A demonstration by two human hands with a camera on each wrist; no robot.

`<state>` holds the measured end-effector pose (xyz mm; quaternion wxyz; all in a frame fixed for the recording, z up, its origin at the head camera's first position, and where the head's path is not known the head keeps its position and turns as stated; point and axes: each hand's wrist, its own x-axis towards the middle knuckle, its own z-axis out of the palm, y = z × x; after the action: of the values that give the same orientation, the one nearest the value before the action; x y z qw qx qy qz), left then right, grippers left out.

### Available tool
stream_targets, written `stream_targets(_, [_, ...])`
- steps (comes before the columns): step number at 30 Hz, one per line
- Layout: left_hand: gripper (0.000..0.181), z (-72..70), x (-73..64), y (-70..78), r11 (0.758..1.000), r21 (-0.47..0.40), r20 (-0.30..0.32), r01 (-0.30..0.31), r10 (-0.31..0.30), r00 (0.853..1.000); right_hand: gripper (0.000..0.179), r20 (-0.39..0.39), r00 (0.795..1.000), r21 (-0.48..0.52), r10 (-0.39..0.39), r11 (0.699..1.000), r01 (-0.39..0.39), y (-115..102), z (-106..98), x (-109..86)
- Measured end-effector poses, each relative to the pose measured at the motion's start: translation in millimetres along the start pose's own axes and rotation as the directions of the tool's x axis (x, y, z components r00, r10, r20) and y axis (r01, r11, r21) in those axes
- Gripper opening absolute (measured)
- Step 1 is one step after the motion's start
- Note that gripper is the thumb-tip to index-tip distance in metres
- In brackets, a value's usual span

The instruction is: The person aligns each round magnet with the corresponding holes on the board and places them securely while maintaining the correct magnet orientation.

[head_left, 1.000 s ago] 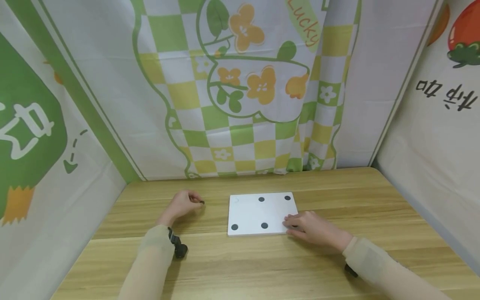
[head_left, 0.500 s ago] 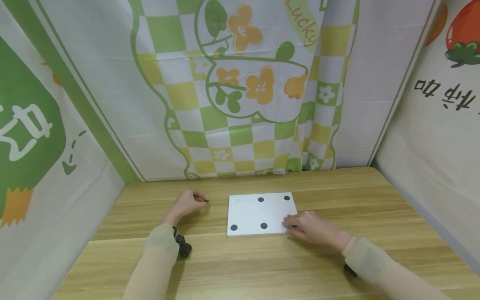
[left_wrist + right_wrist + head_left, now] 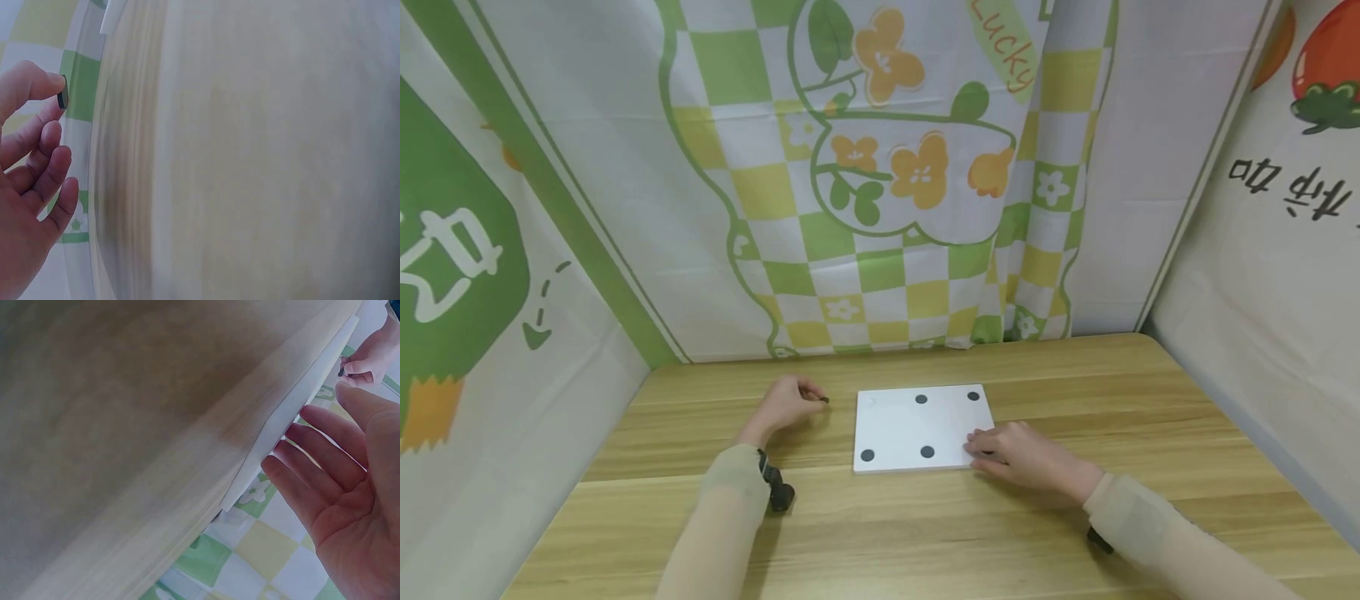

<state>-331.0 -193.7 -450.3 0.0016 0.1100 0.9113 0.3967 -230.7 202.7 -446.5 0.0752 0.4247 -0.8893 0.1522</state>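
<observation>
In the head view my left hand point(image 3: 786, 404) is just left of a white rectangular board point(image 3: 895, 429). Its thumb and index finger pinch a small black disc point(image 3: 64, 92), held on edge in the left wrist view; the other fingers are loosely curled. My right hand point(image 3: 1018, 454) rests at the board's near right corner, with relaxed fingers touching the board's face in the right wrist view. Several black discs point(image 3: 927, 452) sit on the board in two rows, one of them partly hidden under the right hand. A faint round mark point(image 3: 871, 402) shows at the far left corner.
The board lies on a wood-grain table point(image 3: 880, 533). Behind the table's far edge hangs a green and yellow checked curtain point(image 3: 880, 275), and printed cloth walls stand at left and right. Each wrist wears a strapped black camera point(image 3: 781, 496).
My left hand has moved right, toward the board, with the black disc still pinched. The right hand and the board have stayed in place.
</observation>
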Motion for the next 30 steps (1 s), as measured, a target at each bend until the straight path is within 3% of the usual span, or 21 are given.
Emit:
stream_targets(20, [0.015,15.4,11.6,12.4,0.999,-0.001,0.007,-0.035,0.035,0.999,0.023,0.007,1.0,0.006,-0.008,1.0,0.008,0.3,-0.6,-0.4])
stream_targets(30, [0.016,21.0,16.1,16.8,0.998,-0.052,0.02,-0.029,0.03,0.999,0.023,0.02,1.0,0.013,0.012,1.0,-0.013,0.8,-0.3,-0.4])
